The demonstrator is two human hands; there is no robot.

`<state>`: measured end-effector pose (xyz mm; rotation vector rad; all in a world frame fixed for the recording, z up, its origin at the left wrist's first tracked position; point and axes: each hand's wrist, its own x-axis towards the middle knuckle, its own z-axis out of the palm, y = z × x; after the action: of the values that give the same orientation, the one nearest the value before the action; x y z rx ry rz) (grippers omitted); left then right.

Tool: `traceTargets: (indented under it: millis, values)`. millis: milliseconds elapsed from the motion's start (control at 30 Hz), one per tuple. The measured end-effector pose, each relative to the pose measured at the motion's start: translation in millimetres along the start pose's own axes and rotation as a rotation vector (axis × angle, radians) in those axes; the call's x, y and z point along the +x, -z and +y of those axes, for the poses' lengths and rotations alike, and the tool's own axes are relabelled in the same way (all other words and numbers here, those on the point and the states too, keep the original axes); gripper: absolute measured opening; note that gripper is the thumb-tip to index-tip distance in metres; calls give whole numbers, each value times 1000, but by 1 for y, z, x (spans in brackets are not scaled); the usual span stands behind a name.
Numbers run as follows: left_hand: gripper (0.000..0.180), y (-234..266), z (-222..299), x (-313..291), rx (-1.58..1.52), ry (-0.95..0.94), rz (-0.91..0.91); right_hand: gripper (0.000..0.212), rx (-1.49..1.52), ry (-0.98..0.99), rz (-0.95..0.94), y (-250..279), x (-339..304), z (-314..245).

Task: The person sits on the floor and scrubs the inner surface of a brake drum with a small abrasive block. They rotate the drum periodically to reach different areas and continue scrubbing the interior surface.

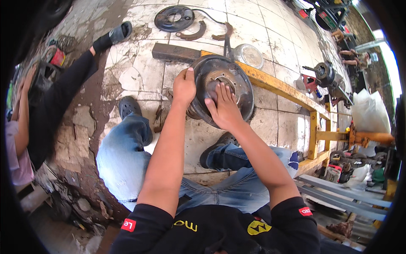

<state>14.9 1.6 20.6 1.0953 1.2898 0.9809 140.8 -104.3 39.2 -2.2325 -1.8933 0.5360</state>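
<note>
A dark round brake backing plate (243, 94) stands in front of me, tilted toward me, with a brownish metal hub face at its middle. My left hand (184, 88) is closed on its left rim, thumb on the near face and the other fingers partly hidden. Across the hub's centre lies my right hand (226, 108), fingers stretched out and thumb apart, covering the lower part of the hub. Beyond it, a second backing plate (163, 19) with a black cable rests on the tiles. Two curved rusty brake shoes (195, 33) lie near that one.
A yellow metal frame (275, 87) runs behind the plate toward the right, with a dark steel bar (173, 53) at its left. Just past it sits a round clear-topped container (248, 56). Another person's leg (67, 93) reaches in from the left. Wheel-hub parts (325, 74) stand far right.
</note>
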Motion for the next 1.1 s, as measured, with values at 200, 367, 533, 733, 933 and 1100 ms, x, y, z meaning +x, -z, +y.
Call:
traceTargets:
  millis: [200,367,533,733,933,1100]
  values:
    - [46,3,-18,13,-43,59,-23,76,16,191,-109,16,-2,8]
    - [46,-2,-6,2,33,62,5,78,-263,95,-101,27,-33,53]
    - [44,-1,-15,8,-19,37,10,85,-142,179,-138,14,-43,39]
    - [44,-1,-3,6,2,56,-23,85,-205,117,-187,21,-46,49]
    - [45,-4,-6,7,-16,25,0,84,-200,-9,-194,26,-44,53]
    - [46,0,-7,6,-22,89,-37,83,-185,49,-176,31,-45,51]
